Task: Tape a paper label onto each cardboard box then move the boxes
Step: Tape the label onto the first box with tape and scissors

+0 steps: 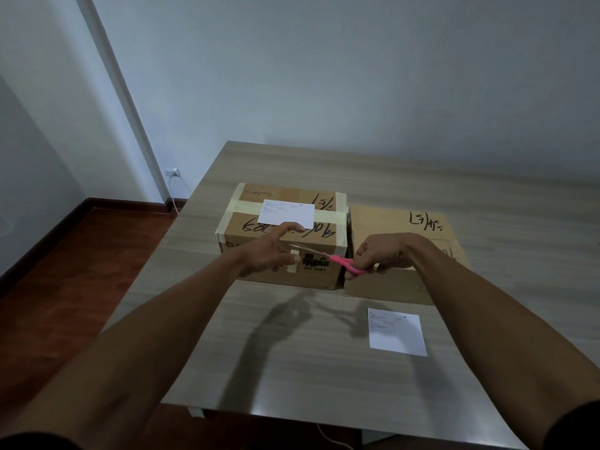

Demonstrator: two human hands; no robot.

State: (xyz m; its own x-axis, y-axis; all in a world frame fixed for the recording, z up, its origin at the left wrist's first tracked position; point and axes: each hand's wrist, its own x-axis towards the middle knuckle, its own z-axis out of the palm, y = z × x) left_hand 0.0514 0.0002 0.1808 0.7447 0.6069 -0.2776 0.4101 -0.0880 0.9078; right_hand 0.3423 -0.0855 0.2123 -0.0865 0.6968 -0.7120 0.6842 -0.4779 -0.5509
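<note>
spare label (396, 332) on table (292, 352), wall socket (172, 172), maybe plugged

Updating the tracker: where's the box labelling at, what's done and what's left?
Done: one label lies on the left box; taped or not, can't tell. In hand: right hand grips pink scissors, left hand at the blades. Left: second label on the table, right box bare, both boxes unmoved.

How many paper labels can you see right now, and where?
2. One label lies on top of the left cardboard box; the other label lies flat on the table near the right box.
</note>
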